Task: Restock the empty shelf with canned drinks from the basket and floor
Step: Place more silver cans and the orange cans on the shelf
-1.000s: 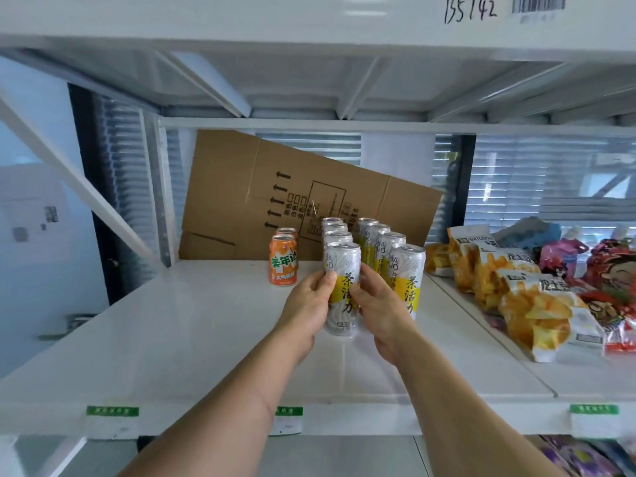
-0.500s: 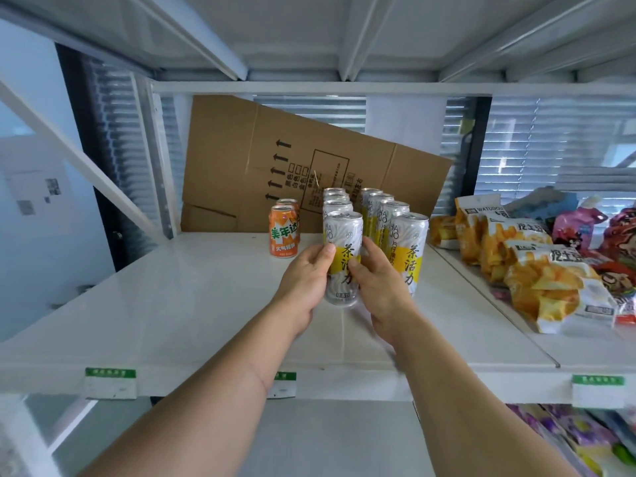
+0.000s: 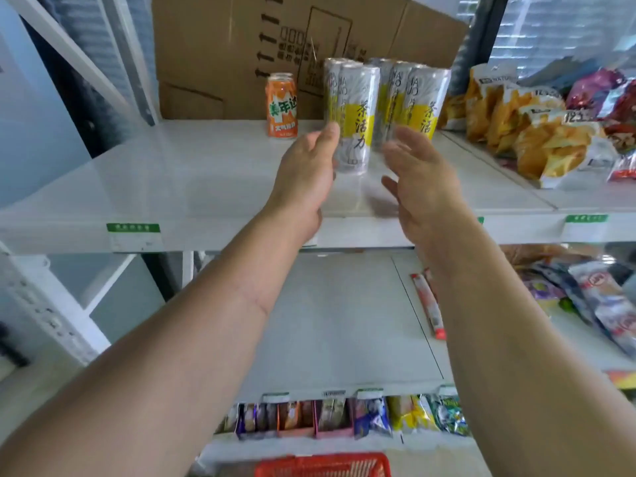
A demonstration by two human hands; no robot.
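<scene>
Two rows of tall silver-and-yellow cans stand on the white shelf (image 3: 192, 173). The front can of the left row (image 3: 356, 118) stands upright on the shelf. My left hand (image 3: 306, 177) is open beside it, fingertips just at its left side. My right hand (image 3: 420, 177) is open and a little apart from it on the right, in front of the right row's front can (image 3: 425, 101). An orange can (image 3: 281, 105) stands alone to the left. A red basket (image 3: 323, 465) shows at the bottom edge.
A flattened cardboard box (image 3: 241, 46) leans against the back of the shelf. Snack bags (image 3: 537, 132) fill the shelf section to the right. The shelf below holds a red stick pack (image 3: 428, 304) and more bags at the right. Small packets line the lowest shelf.
Both hands have let go of the front can and drawn back slightly from it. The view has tilted down, bringing the lower shelves and red basket into sight.
</scene>
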